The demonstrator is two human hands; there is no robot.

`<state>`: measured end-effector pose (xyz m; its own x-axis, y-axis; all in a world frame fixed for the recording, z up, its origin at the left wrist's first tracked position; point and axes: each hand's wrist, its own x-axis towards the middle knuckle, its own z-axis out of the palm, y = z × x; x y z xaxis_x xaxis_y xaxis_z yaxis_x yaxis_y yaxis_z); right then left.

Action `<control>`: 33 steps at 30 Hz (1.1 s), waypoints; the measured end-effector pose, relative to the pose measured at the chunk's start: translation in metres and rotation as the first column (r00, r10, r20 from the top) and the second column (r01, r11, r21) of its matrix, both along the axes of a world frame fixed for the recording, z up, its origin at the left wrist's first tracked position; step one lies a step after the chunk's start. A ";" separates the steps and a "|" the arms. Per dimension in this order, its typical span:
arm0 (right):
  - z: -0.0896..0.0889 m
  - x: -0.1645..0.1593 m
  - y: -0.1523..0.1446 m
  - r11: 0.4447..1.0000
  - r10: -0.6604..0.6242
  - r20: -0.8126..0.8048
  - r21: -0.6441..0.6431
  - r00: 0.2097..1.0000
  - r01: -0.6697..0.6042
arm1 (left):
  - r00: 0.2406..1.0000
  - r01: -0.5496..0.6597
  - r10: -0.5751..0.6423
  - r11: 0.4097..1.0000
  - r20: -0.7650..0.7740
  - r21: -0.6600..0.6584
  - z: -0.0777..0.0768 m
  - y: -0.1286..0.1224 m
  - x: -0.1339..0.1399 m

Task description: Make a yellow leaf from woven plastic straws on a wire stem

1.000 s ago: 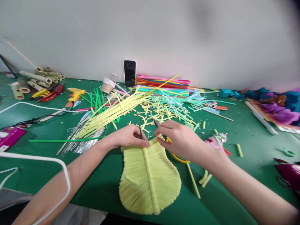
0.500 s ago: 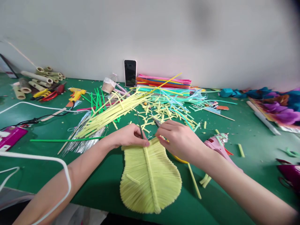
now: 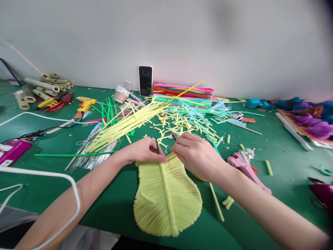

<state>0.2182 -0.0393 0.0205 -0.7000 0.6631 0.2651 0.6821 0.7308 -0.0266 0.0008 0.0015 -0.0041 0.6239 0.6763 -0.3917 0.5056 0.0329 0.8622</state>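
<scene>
A pale yellow leaf-shaped piece made of pipe cleaners (image 3: 153, 187), with a raised centre rib, lies in front of me. My left hand (image 3: 149, 151) is closed on its top end, thumb over the rib. A thin dark stem (image 3: 156, 137) sticks up between that thumb and the fingers. At the top right edge of the leaf piece, my right hand (image 3: 195, 151) is closed. A metal tool tip (image 3: 173, 133) juts out past its fingers, and a bit of yellow handle (image 3: 200, 178) shows below the palm; the grip itself is hidden.
Long yellow pipe cleaners (image 3: 125, 125) and cut yellow bits (image 3: 179, 121) lie beyond my hands. A phone (image 3: 145, 81) leans on the wall. A pink glue gun (image 3: 247, 168) sits right, a yellow glue gun (image 3: 85, 104) left. White wire (image 3: 74, 191) arches over my left forearm.
My right hand has turned slightly over the leaf piece's top edge, and less of the yellow handle shows. The left hand keeps its hold.
</scene>
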 end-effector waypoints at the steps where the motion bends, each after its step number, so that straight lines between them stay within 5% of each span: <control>1: 0.000 0.000 0.000 1.000 -0.001 0.003 0.002 1.000 0.001 | 1.000 -0.002 0.002 1.000 0.001 0.000 0.000 0.000 0.000; 19: -0.003 -0.003 -0.004 0.991 0.108 -0.025 0.084 0.994 -0.106 | 0.999 0.001 0.001 0.998 0.032 -0.062 -0.002 -0.001 -0.002; 26: -0.008 0.002 -0.008 0.987 -0.163 -0.140 -0.008 0.977 0.163 | 1.000 -0.029 0.030 0.995 0.007 -0.094 0.001 0.000 -0.002; 33: -0.013 0.002 -0.008 0.992 -0.111 -0.034 0.051 0.993 0.113 | 0.999 -0.028 0.030 0.994 0.016 -0.105 -0.001 0.001 -0.004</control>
